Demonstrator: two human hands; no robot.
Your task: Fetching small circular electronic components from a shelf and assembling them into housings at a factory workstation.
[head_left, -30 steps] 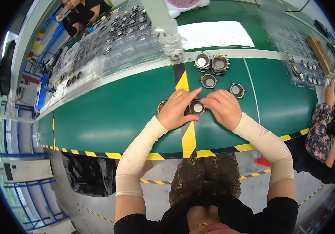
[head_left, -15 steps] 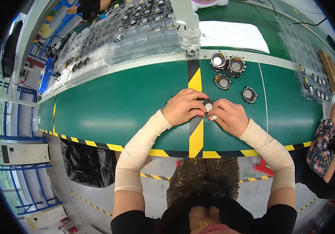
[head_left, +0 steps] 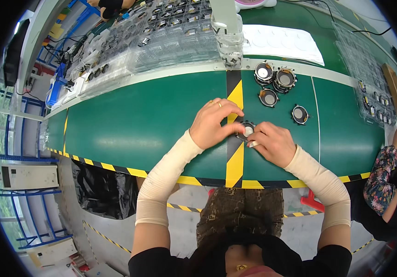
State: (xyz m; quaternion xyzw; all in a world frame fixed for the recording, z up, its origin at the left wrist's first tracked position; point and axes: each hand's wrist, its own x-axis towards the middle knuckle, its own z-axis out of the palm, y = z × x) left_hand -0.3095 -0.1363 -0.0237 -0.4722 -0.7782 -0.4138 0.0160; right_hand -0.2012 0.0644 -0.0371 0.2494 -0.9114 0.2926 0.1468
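Note:
A round watch case (head_left: 246, 132), dark-rimmed with a pale disc in its middle, lies on the green work surface over the striped tape. My left hand (head_left: 213, 121) is at its left side, thumb and fingers apart, with the thumb tip at the rim. From the right, my right hand (head_left: 273, 142) has bent fingers at the case's right edge, pinching a small white piece (head_left: 253, 143) whose kind I cannot make out. Farther off sit similar cases: two stacks (head_left: 263, 73) (head_left: 284, 79), a case (head_left: 268, 97) before them, and another case (head_left: 300, 114) farther right.
A pale rail (head_left: 180, 67) and a wrapped post (head_left: 227, 46) border the far side. Beyond stand clear trays (head_left: 171, 46) of parts and a white sheet (head_left: 281, 44). Another person's arm (head_left: 382, 184) rests at the right edge. Striped tape (head_left: 198, 181) lines the near edge.
My left fingers have lifted and spread away from the watch case, which is now more exposed. My right hand stays at its right edge. The whole view has shifted slightly.

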